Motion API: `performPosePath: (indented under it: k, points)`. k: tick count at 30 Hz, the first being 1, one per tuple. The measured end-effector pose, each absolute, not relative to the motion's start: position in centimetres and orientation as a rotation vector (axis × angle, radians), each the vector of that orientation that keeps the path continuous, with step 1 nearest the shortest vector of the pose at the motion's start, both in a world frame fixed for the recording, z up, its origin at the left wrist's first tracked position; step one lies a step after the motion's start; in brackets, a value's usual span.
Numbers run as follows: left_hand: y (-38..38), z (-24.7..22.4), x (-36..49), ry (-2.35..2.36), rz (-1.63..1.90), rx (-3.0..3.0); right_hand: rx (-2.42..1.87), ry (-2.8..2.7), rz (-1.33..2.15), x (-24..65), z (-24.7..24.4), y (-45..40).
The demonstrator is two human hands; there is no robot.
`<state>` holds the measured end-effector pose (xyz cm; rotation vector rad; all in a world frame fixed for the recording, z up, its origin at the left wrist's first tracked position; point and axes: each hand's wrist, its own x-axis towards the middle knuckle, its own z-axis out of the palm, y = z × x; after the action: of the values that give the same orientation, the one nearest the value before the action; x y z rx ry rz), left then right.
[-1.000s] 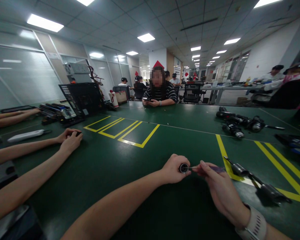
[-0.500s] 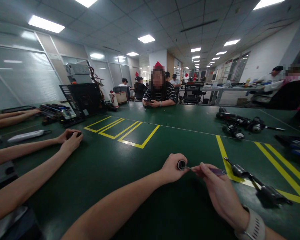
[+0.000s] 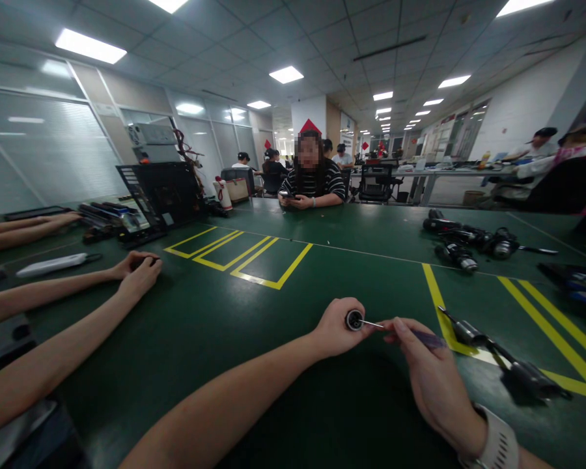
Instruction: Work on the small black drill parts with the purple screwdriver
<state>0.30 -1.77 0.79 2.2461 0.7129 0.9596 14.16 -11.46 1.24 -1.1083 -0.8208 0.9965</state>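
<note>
My left hand is wrapped around a dark cylindrical part, whose round open end with a metal rim faces me. In my right hand is a slim screwdriver with a purple, see-through handle, pinched between thumb and fingers. Its thin metal shaft points left, and the tip meets the cylinder's open end; how deep it reaches I cannot tell. Right of my hand, dark metal tool parts lie over yellow tape on the green table.
Several black power-tool parts lie at the back right. To my left, another person's hands hold a small dark thing. A white device and a black frame stand farther left. A person sits opposite.
My right hand has shifted slightly right and down, and more of the screwdriver's shaft shows. The cylinder's open end has turned a little in my left hand.
</note>
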Motion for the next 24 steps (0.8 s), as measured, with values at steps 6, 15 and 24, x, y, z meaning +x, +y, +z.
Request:
performPosePath:
  k: [6, 15, 24]
  points:
    - [-2.05, 1.14, 0.08, 0.745, 0.930, 2.209, -1.043, -0.802, 0.905, 14.28, 1.58, -11.38]
    - [-1.91, 0.70, 0.20, 0.797, 1.019, 2.163, -1.008, -0.969, 0.884, 14.32, 1.47, -11.94]
    - [-1.90, 0.83, 0.10, 0.816, 0.958, 2.235, -1.057, -0.970, 0.780, 14.84, 1.78, -11.67]
